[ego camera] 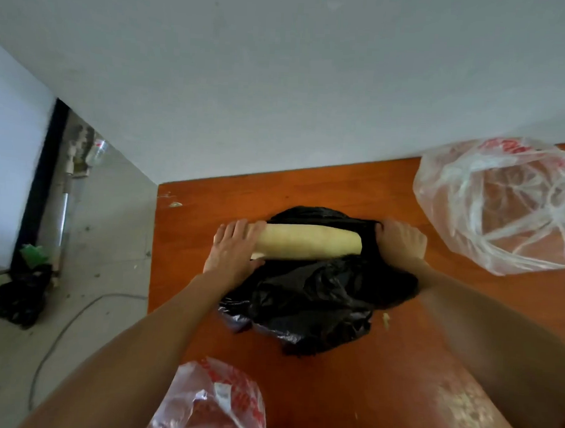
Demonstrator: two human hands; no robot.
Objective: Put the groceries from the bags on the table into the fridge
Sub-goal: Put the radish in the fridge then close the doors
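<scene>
Desk (308, 189): orange-brown wood, set against a pale wall; it carries all the bags listed below.

Floor (105, 238): grey, left of the desk, with a cable, a dark crumpled bag and a white cabinet (8, 169) at the far edge. Whether that is the fridge cannot be told.

Black bag (313, 299): opaque plastic, crumpled at the desk's centre, mouth turned towards the wall. Any further contents are hidden.

Clear bag, far right (501, 207): thin plastic with red print, slumped open. It looks empty or nearly so.

Clear bag, near edge (214, 401): same kind, partly out of view. It seems to hold something reddish.

White radish (309, 242): long, pale and cylindrical, lying crosswise at the black bag's mouth, its right end inside the plastic.

Left hand (232, 253): grip closed round the radish's left end, fingers over the top and thumb beneath.

Right hand (400, 240): grip pinching the black bag's edge at the radish's right end, holding the plastic back.

Scraps (385, 320): small pale bits on the desk.

Progress, judged: at least one clear bag appears spent. The radish is being drawn out and has not yet been carried to the fridge. The black bag and the near bag may hold more.
</scene>
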